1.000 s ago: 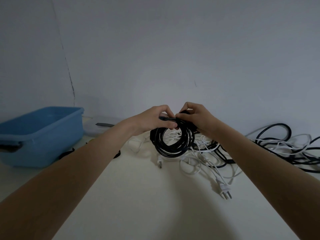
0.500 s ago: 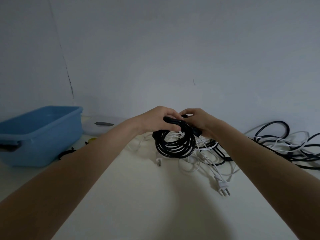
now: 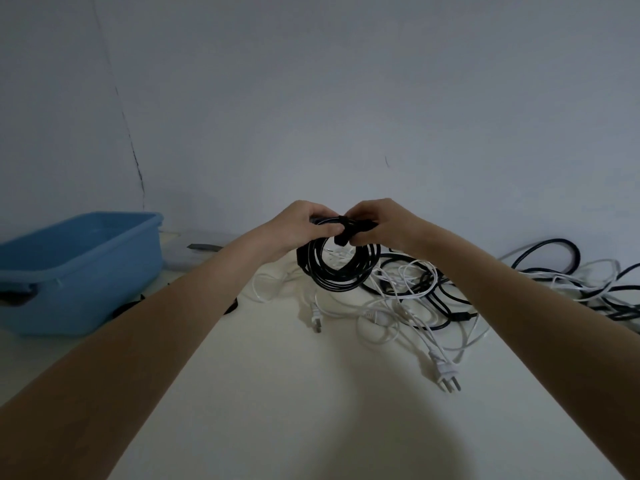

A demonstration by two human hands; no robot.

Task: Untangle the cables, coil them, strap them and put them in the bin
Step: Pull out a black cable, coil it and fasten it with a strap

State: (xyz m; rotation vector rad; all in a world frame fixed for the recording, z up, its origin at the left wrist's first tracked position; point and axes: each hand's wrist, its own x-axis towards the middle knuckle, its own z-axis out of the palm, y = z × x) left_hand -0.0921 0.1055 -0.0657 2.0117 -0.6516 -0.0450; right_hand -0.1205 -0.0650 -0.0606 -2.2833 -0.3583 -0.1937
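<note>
A coiled black cable (image 3: 337,271) hangs upright above the table, held at its top by both hands. My left hand (image 3: 304,225) grips the left side of the coil's top. My right hand (image 3: 379,223) pinches a black strap (image 3: 342,230) wrapped around the top of the coil. Below and to the right lies a tangle of white cables (image 3: 405,306) and black cables (image 3: 568,275) on the table. The blue bin (image 3: 79,271) stands at the left.
A white two-pin plug (image 3: 446,372) lies near the table's middle right, a smaller plug (image 3: 316,322) below the coil. A flat white lid or box (image 3: 194,252) sits behind the bin. Dark straps (image 3: 230,306) lie beside the bin. A wall bounds the table's far side.
Both hands have stayed at the top of the coil. The strap now shows wrapped around the coil's top between the hands, and the right fingers have shifted onto it.
</note>
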